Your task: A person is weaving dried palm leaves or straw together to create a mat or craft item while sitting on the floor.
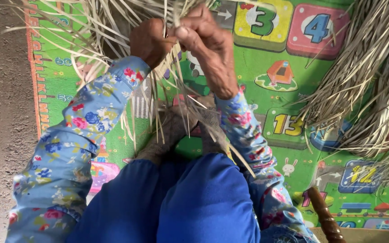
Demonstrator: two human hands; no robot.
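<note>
My left hand [148, 41] and my right hand [209, 47] are raised close together near the top of the head view. Both pinch thin, pale dried grass strips [156, 105] that fan out above and hang down between my forearms. The strips trail over my feet in grey socks [173, 130]. My arms wear blue floral sleeves [79, 130]. My knees in blue trousers [190, 202] fill the bottom middle. The fingertips are partly hidden among the strips.
A green play mat [284, 103] with coloured number tiles covers the ground. A large heap of dried grass strips [370, 85] lies at the right. A brown turned wooden leg [324, 216] stands bottom right. Bare grey ground [1, 112] runs along the left.
</note>
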